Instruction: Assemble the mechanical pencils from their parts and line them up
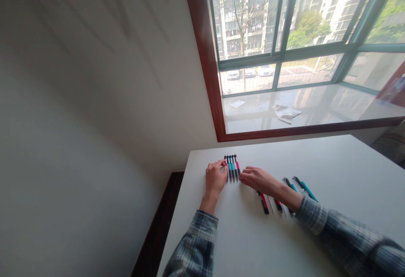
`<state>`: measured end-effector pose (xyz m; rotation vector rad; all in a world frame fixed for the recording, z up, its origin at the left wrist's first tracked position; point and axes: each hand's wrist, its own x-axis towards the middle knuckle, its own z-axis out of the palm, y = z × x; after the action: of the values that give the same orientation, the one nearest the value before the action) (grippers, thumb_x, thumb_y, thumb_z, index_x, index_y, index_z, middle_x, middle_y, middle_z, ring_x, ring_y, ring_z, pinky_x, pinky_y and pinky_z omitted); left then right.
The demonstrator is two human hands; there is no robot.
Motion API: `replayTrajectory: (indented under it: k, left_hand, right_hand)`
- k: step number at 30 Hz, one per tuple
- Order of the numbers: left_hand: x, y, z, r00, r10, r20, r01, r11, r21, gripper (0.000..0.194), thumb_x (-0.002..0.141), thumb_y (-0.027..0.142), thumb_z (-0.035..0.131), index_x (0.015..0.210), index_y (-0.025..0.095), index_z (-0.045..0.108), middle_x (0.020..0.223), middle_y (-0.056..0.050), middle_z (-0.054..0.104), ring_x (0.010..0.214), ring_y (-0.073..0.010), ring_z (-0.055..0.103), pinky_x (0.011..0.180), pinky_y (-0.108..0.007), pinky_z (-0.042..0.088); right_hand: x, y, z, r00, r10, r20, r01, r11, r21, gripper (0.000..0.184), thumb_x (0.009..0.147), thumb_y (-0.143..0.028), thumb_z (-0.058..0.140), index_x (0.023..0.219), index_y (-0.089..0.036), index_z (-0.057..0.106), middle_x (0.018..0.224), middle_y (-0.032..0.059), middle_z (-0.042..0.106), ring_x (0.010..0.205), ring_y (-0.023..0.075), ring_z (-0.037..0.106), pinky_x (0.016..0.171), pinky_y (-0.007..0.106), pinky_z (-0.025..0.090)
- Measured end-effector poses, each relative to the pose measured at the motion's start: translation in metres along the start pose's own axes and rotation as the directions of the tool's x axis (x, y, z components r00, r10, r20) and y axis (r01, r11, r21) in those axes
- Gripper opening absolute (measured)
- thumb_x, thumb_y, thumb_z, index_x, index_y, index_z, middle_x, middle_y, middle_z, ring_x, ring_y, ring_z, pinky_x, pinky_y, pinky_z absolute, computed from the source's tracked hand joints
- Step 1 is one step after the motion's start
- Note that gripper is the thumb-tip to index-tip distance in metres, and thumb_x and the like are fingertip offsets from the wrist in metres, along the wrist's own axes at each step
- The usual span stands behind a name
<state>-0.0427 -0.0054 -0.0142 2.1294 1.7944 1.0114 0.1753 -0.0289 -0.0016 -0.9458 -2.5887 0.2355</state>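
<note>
Several click pens (232,168) with pink, teal and white sections and black grips lie side by side in a neat row near the table's far left corner. My left hand (216,178) rests along the row's left side, thumb and fingers apart and touching the outermost pen. At the right side of the row, my right hand (255,178) has its fingers curled together by the lower end of the pink pen (237,163). Whatever those fingers may hold is hidden. Under and beyond my right forearm lie more loose pens, among them a red and black pen (263,203) and a teal pen (309,191).
The white table (221,234) stands against a wall (126,99) on the left and below a window with a reddish wooden frame (221,129). On the sill lie a crumpled white cloth or paper (286,112) and a small white sheet (236,104).
</note>
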Motion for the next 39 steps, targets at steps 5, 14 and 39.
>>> replayTrajectory:
  k: [5, 14, 39]
  left_hand:
    - [0.000, -0.002, 0.001, 1.000, 0.009, -0.011, -0.009, 1.000, 0.000, 0.021, 0.090, 0.022, 0.066, 0.108, 0.028, 0.076, 0.098, -0.005, 0.078, 0.096, -0.0270, 0.066, 0.090, -0.042, 0.051]
    - [0.001, 0.008, -0.006, 1.000, 0.013, -0.003, -0.013, 1.000, -0.020, 0.022, 0.091, 0.020, 0.065, 0.109, 0.028, 0.074, 0.102, -0.004, 0.077, 0.102, -0.0274, 0.065, 0.094, -0.043, 0.051]
    - [-0.008, 0.049, 0.004, 0.985, 0.162, 0.060, -0.154, 0.980, -0.124, 0.023, 0.093, 0.018, 0.063, 0.112, 0.024, 0.075, 0.108, -0.005, 0.076, 0.108, -0.0265, 0.061, 0.098, -0.043, 0.049]
  right_hand:
    - [-0.002, 0.002, -0.001, 0.999, 0.005, -0.032, -0.003, 0.999, 0.049, 0.008, 0.100, -0.018, 0.062, 0.096, -0.020, 0.069, 0.086, 0.0057, 0.071, 0.081, 0.0184, 0.066, 0.071, 0.027, 0.051]
    - [-0.041, 0.033, -0.053, 0.949, 0.204, -0.238, -0.158, 0.967, 0.201, 0.015, 0.101, -0.027, 0.060, 0.108, -0.023, 0.073, 0.103, 0.0076, 0.077, 0.092, 0.0231, 0.072, 0.084, 0.040, 0.059]
    - [-0.069, 0.004, -0.033, 0.962, 0.273, 0.007, -0.265, 0.924, 0.276, 0.090, 0.075, -0.020, 0.075, 0.157, -0.030, 0.039, 0.125, 0.0087, 0.068, 0.121, 0.0315, 0.055, 0.102, 0.048, 0.052]
